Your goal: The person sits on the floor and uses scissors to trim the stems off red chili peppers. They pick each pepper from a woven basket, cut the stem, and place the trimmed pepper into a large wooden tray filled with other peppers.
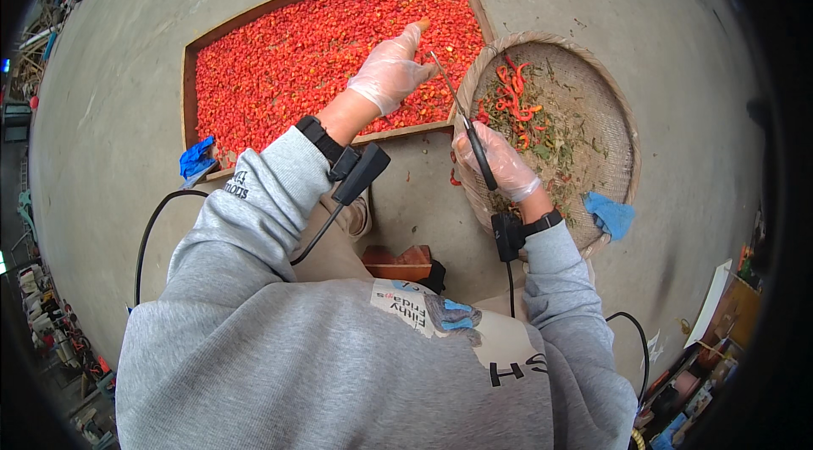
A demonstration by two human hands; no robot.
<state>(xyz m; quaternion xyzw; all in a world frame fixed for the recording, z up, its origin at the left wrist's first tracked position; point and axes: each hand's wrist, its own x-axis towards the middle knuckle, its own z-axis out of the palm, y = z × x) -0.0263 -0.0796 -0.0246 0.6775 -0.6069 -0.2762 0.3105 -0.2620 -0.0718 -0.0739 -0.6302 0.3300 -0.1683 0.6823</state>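
My left hand (389,72), in a clear plastic glove, is over a wooden-framed tray (322,134) filled with chopped red chili peppers (305,50). Its thumb and fingers are spread, and I see nothing held between them. My right hand (505,164), also gloved, grips black-handled scissors (477,151) whose blades point up and left towards my left thumb. Below the right hand lies a round woven bamboo basket (610,126). Inside it are whole red chili peppers (514,94) among dry stems and leaf bits (556,148).
A blue cloth (610,214) hangs over the basket's near right rim. Blue crumpled material (197,158) lies at the tray's near left corner. A small wooden stool (399,262) is between my legs. Cables run from both wrist-worn devices. Clutter (57,316) lines the far left wall.
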